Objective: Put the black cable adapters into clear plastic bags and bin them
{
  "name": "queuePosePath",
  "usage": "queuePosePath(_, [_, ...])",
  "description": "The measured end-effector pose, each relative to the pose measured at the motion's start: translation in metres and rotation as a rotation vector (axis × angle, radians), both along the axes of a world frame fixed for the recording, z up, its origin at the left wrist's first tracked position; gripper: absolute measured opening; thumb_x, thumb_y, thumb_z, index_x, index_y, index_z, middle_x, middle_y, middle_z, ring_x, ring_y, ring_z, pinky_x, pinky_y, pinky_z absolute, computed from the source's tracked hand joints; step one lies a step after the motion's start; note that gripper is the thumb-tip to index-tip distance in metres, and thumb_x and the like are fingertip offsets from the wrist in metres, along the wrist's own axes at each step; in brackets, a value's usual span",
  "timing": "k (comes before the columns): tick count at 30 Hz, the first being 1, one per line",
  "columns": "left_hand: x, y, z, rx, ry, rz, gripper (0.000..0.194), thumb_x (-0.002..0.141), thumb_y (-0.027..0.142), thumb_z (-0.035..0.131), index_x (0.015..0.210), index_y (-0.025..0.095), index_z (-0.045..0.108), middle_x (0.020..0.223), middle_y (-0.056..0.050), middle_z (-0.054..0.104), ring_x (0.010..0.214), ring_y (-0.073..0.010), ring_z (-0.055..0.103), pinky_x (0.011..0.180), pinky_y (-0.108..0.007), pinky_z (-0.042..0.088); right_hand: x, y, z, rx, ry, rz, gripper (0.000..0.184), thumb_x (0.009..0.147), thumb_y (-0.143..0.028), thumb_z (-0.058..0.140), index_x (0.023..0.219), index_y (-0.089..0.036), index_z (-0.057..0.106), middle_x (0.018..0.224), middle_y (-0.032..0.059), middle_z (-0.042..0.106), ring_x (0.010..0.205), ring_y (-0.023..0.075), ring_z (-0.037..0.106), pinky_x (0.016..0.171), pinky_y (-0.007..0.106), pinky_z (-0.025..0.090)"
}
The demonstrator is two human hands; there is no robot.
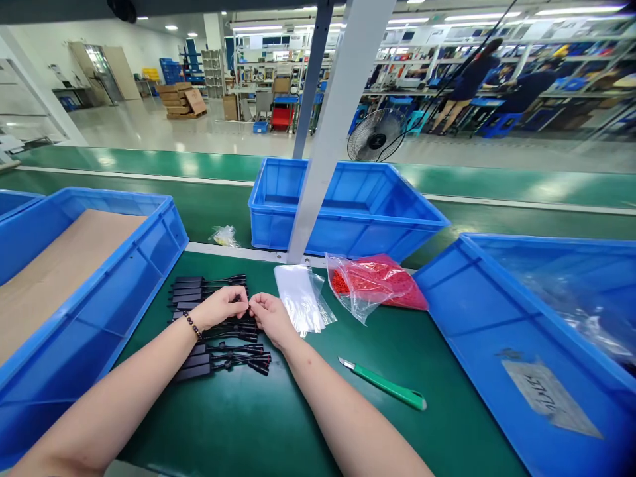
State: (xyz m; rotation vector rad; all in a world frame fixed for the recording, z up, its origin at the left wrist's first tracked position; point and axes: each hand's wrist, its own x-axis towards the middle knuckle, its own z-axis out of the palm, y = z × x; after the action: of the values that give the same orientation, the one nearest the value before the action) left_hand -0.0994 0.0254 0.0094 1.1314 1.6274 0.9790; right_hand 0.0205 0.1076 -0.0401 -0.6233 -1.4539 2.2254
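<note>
A row of several black flat parts with short cables (213,331) lies on the green mat. My left hand (223,306) is closed, its fingers pinched on one of the black cable ends. My right hand (268,317) is closed too, fingertips meeting the left hand's at the same cable end. What the right fingers pinch is too small to name. A clear bag of small red pieces (372,285) lies just to the right, beside an empty clear plastic bag (303,298).
A green-handled utility knife (387,385) lies near my right forearm. Blue bins stand at left (99,311), at right (497,331) and behind (348,212). A grey post (328,146) rises ahead. A floor fan (376,136) and people at benches are far back.
</note>
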Motion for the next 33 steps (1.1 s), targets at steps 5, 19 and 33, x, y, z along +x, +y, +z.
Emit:
queuePosePath(5, [-0.0013,0.0013,-0.0028,-0.014,-0.042,0.042,0.013,0.076,0.027,0.046,0.078,0.016,0.05,0.051,0.004,0.049,0.04,-0.0055,0.029,0.041,-0.018,0.019,0.0005,0.0075,0.0005,-0.201,0.094,-0.124,0.018,0.065,-0.031,0.062,0.072,-0.015,0.055,0.052,-0.006,0.049,0.034,0.0003,0.022,0.033,0.016,0.011])
queuePosePath(19, [-0.0009,0.0021,-0.0038,0.072,0.066,0.146,0.017,0.07,0.024,0.052,0.085,0.016,0.052,0.06,0.004,0.05,0.052,-0.0083,0.044,0.051,-0.021,0.036,0.0016,0.0067,0.0043,-0.167,0.09,-0.151,0.019,0.062,-0.028,0.065,0.073,-0.015,0.057,0.057,-0.0013,0.058,0.035,0.0017,0.026,0.034,0.017,0.014])
queuePosePath(33, [0.0009,0.001,-0.0082,0.018,0.063,0.121,0.014,0.072,0.027,0.056,0.07,0.015,0.049,0.065,-0.002,0.061,0.056,-0.0098,0.05,0.05,-0.02,0.035,0.002,0.0017,-0.0002,0.049,0.001,-0.056,0.021,0.066,-0.036,0.06,0.066,-0.016,0.052,0.052,-0.004,0.054,0.035,0.003,0.031,0.035,0.017,0.02])
